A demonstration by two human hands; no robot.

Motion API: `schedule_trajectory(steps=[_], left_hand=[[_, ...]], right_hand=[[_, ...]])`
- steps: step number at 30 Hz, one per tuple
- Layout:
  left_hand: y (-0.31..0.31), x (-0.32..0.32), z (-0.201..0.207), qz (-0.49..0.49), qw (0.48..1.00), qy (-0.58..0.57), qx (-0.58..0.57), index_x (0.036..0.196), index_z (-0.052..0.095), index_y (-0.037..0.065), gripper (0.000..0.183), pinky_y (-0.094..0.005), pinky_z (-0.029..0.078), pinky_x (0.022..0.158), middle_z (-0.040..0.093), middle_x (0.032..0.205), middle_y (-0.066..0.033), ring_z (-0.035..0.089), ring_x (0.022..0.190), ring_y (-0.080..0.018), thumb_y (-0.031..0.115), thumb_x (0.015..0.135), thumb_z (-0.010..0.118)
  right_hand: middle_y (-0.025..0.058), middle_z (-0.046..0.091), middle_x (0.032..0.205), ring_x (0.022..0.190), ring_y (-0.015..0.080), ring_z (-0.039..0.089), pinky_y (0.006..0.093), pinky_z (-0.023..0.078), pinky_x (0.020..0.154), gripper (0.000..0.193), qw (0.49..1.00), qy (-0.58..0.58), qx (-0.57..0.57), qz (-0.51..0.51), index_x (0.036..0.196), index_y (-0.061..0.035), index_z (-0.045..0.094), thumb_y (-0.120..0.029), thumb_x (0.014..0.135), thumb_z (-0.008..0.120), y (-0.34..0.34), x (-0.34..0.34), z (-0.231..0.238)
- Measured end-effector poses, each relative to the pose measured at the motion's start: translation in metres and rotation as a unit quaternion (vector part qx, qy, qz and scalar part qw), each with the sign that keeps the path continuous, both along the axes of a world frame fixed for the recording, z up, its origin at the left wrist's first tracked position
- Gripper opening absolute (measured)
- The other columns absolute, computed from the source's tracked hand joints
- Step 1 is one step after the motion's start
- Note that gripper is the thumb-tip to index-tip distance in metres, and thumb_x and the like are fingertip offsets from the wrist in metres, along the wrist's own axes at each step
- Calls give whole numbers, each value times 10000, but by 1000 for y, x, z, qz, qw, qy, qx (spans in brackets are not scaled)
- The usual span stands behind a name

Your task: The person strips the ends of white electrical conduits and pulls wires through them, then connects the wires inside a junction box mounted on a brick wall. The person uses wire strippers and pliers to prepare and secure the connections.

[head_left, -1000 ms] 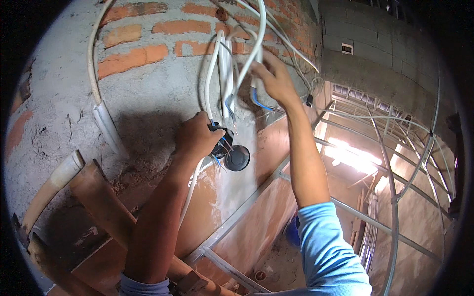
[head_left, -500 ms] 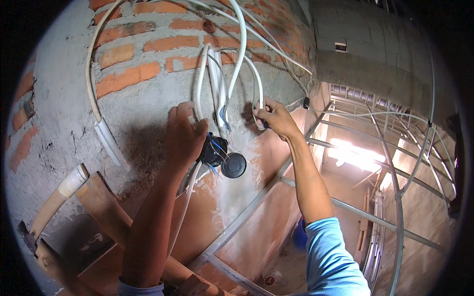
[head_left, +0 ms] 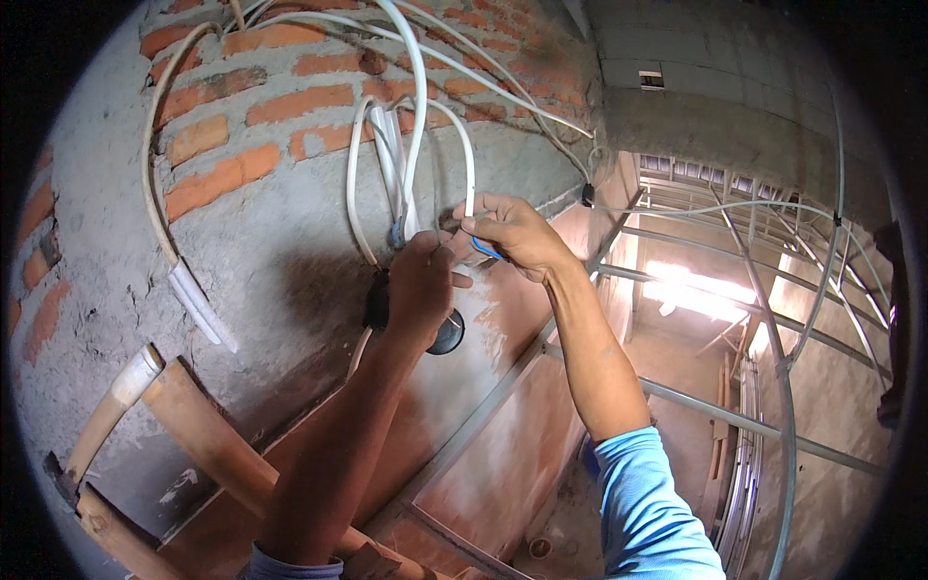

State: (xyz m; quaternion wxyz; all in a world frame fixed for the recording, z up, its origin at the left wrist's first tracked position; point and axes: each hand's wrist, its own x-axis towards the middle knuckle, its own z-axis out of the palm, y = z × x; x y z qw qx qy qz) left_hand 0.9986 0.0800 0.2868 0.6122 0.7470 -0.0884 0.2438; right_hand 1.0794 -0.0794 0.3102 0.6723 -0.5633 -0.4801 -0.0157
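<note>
Part-plastered brick wall [head_left: 232, 184] L; metal framing [head_left: 715, 410] R, w/ v. bright light [head_left: 701, 290] behind; flr [head_left: 575, 503] below.

A rough wall of grey cement plaster [head_left: 280, 213] carries the fittings, with orange-red clay brick courses [head_left: 300, 104] bare along its upper part. At its middle sits a round black plastic box [head_left: 375, 304], partly hidden. Above it, upright white plastic conduits [head_left: 389, 155] run along the plaster, and slim white cables [head_left: 418, 116] loop across the bricks. At left, 1 slanting white plastic strip [head_left: 200, 305] rests against the plaster. Far below, right, the dusty brown floor [head_left: 572, 512] holds 1 small round reddish object [head_left: 540, 548].
</note>
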Motion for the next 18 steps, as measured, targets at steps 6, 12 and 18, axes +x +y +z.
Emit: schedule_trajectory(steps=[6,12,18], left_hand=[[19,-31,16,7,999,45,-8,1121,573,52,244,-218,401,434,699,886,-81,581,537,-109,255,1001,507],[19,-65,40,-186,980,-51,-37,1351,540,33,415,-218,395,441,650,817,-57,557,535,-95,245,994,523],[7,-35,37,-10,991,-2,136,1229,623,16,354,-235,412,468,643,782,-55,510,555,-81,236,962,550]], right_hand=[[55,699,822,748,111,606,252,485,660,164,968,-97,-113,-200,1010,3,704,-132,939,645,-47,11,-4],[43,699,892,790,121,604,270,495,728,150,991,-99,-59,-72,1006,17,729,-66,917,641,-30,5,-18],[56,712,895,800,124,617,264,501,744,126,995,-31,-18,-94,986,23,730,-17,886,665,7,-21,-18]])
